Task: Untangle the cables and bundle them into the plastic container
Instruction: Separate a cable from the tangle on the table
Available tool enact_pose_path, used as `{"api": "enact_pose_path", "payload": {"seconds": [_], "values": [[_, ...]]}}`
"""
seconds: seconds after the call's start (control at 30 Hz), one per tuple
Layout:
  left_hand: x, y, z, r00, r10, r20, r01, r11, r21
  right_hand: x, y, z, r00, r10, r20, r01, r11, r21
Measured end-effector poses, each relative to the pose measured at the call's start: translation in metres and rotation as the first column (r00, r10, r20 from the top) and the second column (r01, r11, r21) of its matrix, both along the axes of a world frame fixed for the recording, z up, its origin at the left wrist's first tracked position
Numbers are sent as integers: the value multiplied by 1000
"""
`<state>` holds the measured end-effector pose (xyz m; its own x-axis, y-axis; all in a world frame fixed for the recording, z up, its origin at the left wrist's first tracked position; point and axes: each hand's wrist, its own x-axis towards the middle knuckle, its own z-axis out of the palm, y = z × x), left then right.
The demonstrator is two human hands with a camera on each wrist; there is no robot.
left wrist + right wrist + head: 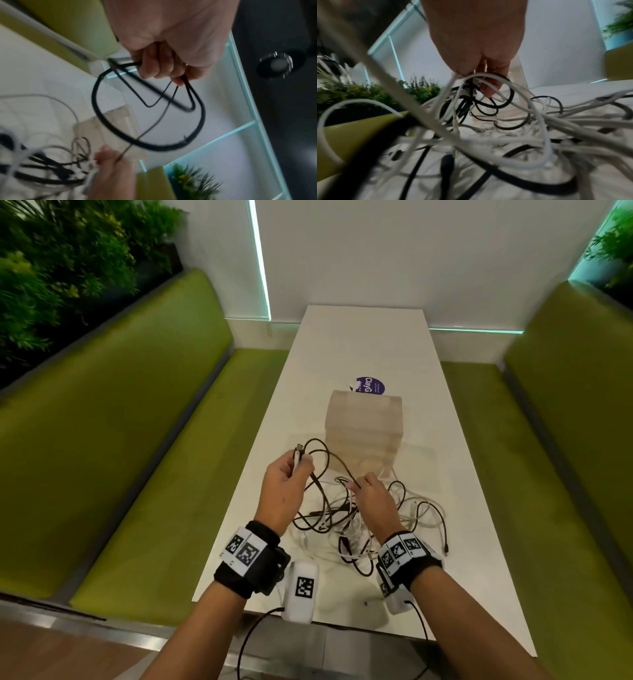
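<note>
A tangle of black and white cables (342, 522) (505, 121) lies on the white table (359, 347) near its front end. My left hand (299, 465) (164, 73), raised above the table's left side, grips a few folded loops of a black cable (159, 148) with a plug sticking up. That cable runs right to my right hand (356, 484) (486, 88), which pinches it just above the pile. The clear plastic container (364, 433) (118, 121) stands just behind the pile and looks empty.
A purple round label (370, 385) lies behind the container. Green padded benches (137, 440) (548, 440) run along both sides of the table, with plants (51, 268) behind the left one. A white wall closes the far end.
</note>
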<state>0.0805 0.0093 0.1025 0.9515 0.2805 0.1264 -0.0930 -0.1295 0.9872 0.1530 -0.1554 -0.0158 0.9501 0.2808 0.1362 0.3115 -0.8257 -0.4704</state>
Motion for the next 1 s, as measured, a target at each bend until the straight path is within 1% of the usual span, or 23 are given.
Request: {"api": "enact_pose_path", "payload": {"seconds": [0.03, 0.1, 0.13, 0.17, 0.2, 0.23, 0.3, 0.37, 0.43, 0.5, 0.57, 0.63, 0.67, 0.7, 0.73, 0.8, 0.83, 0.9, 0.97, 1.0], "values": [[3, -2, -7, 999, -23, -30, 26, 996, 82, 0, 1, -4, 1000, 18, -15, -18, 1000, -7], [7, -11, -25, 984, -106, -144, 140, 959, 245, -4, 2, -3, 1000, 5, -17, -5, 1000, 1], [9, -17, -34, 969, -139, -203, 196, 937, 291, -8, 2, 2, 1000, 15, 0, -15, 1000, -7], [10, -25, -41, 956, -161, -246, 233, 925, 301, -14, 3, 6, 999, 36, 15, -36, 999, 9], [11, -31, -47, 948, -180, -261, 254, 925, 284, -18, 3, 8, 998, 56, 5, -56, 997, 48], [13, -37, -52, 947, -203, -248, 264, 933, 244, -21, 2, 10, 998, 64, 27, -66, 996, 63], [20, -45, -55, 954, -233, -191, 267, 948, 174, -23, 1, 13, 997, 59, 42, -63, 993, 101], [25, -52, -53, 954, -258, -150, 286, 936, 206, -22, -2, 13, 996, 36, 78, -44, 994, 101], [28, -58, -51, 964, -230, -132, 256, 937, 238, -23, -3, 16, 998, 20, 60, -26, 994, 108], [32, -59, -46, 980, -165, -108, 183, 964, 193, -19, -5, 16, 996, 9, 83, -13, 999, 52], [37, -56, -33, 994, -80, -72, 87, 991, 100, -18, -10, 11, 996, -22, 84, 22, 1000, -4], [43, -50, -8, 1000, -13, -3, 13, 1000, -1, -14, -22, -13, 998, 24, 57, -19, 996, -91], [44, -46, 7, 999, 3, 40, -1, 999, -48, -10, -28, -28, 999, 37, 12, -34, 986, -160], [45, -42, 22, 997, 3, 76, 2, 997, -71, -7, -34, -39, 1000, 18, -13, -20, 976, -216], [44, -37, 33, 995, -16, 100, 23, 998, -65, -2, -37, -45, 1000, 1, -31, -8, 977, -215], [39, -29, 41, 991, -105, 81, 106, 994, -13, -1, -37, -32, 1000, 20, -22, -23, 987, -156], [35, -25, 40, 988, -140, 57, 139, 990, 15, -3, -35, -20, 999, 11, -41, -15, 996, -82], [25, -20, 31, 982, -188, 23, 187, 982, 38, -5, -32, 7, 994, -71, -82, 75, 996, 48], [15, -17, 23, 976, -220, -4, 220, 975, 44, -9, -32, 28, 992, -112, -63, 121, 979, 167], [9, -17, 20, 971, -240, -24, 241, 969, 48, -13, -33, 38, 994, -99, -40, 106, 965, 240]]}}
